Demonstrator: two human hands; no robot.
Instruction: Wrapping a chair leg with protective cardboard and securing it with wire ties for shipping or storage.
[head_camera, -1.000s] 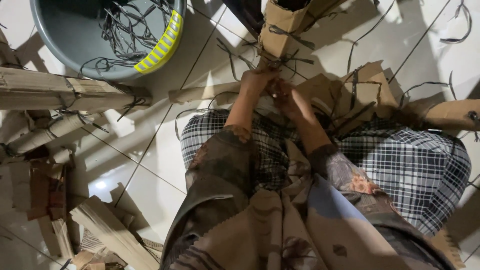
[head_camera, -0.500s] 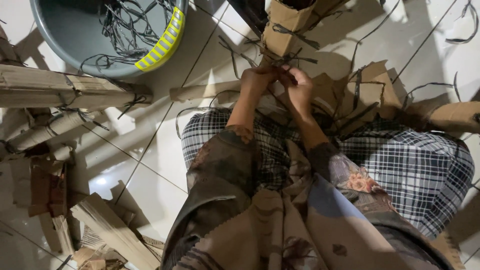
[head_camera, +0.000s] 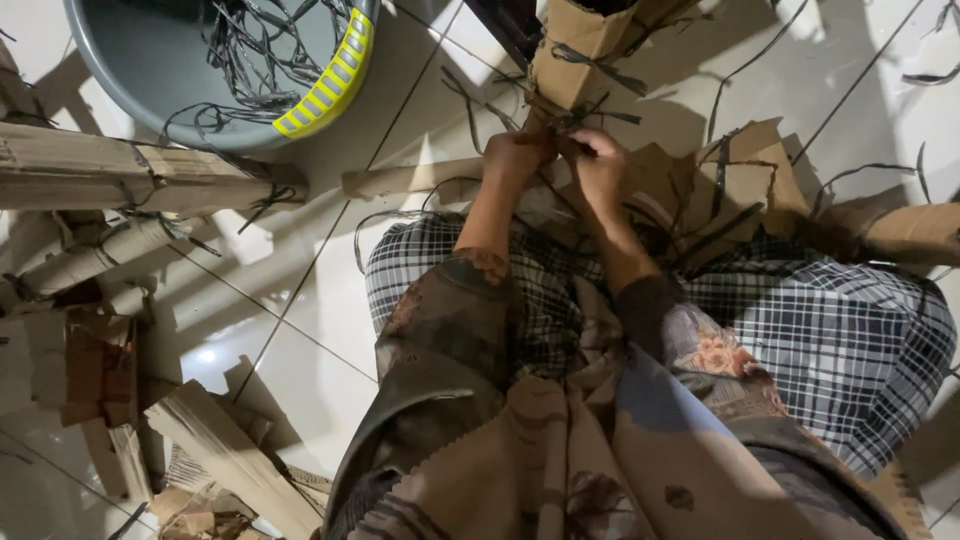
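Note:
I sit on a tiled floor with a checked cloth over my legs. My left hand (head_camera: 515, 157) and my right hand (head_camera: 598, 160) meet just below a rolled cardboard bundle (head_camera: 577, 45) that stands in front of me. Both hands pinch thin dark plastic straps (head_camera: 590, 115) that wrap the bundle's lower end. The fingers are closed tight around the strap ends, close together. More flattened cardboard pieces (head_camera: 735, 175) lie right of my hands with dark straps over them.
A grey plastic basin (head_camera: 130, 70) with a yellow handle holds several dark straps at the top left. Tied cardboard rolls (head_camera: 140, 180) lie at the left, another cardboard roll (head_camera: 900, 232) at the right. Torn cardboard scraps (head_camera: 215, 460) sit at the lower left. Loose straps litter the floor.
My right hand rose from near my lap to the bundle's lower end and joined my left hand on the straps. The view shifted slightly.

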